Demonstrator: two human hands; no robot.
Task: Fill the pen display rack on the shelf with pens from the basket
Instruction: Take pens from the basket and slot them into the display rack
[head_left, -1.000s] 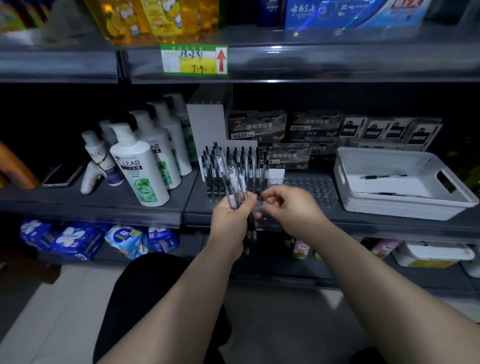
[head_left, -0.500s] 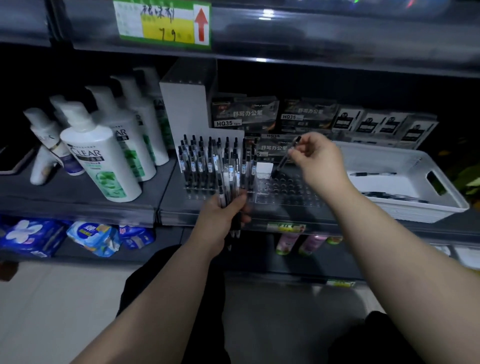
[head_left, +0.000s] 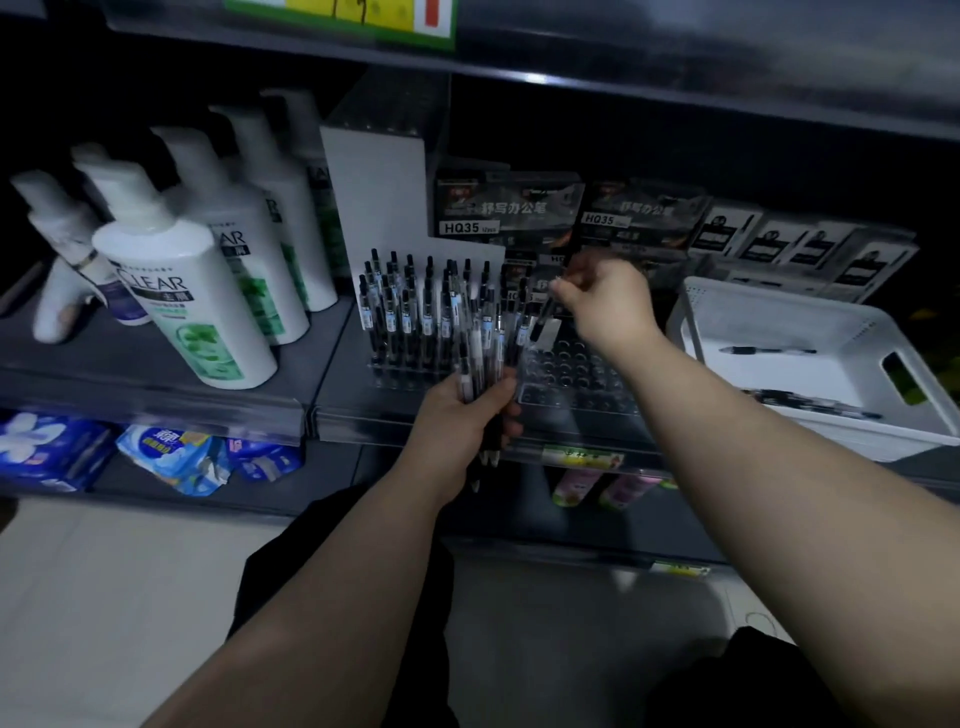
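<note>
A clear pen display rack (head_left: 576, 382) stands on the middle shelf. Its left half holds several upright pens (head_left: 415, 306); its right half shows bare holes. My left hand (head_left: 462, 415) grips a bundle of pens (head_left: 480, 358) in front of the rack's lower edge. My right hand (head_left: 605, 299) pinches a single pen (head_left: 543, 312), tilted, over the rack's back rows beside the standing pens. To the right sits the white basket (head_left: 862, 338) with a few pens (head_left: 766, 351) lying in it.
White shampoo bottles (head_left: 192, 291) crowd the shelf left of the rack. Boxed pen packs (head_left: 511, 213) stand behind it, a white divider (head_left: 374, 192) at its back left. An upper shelf overhangs. Packaged goods (head_left: 171, 454) lie on the lower shelf.
My right hand took one pen from the bundle, lifted it to the rack's back, and has now brought it down and left toward the holes. The left hand stays put. The camera moved closer.
</note>
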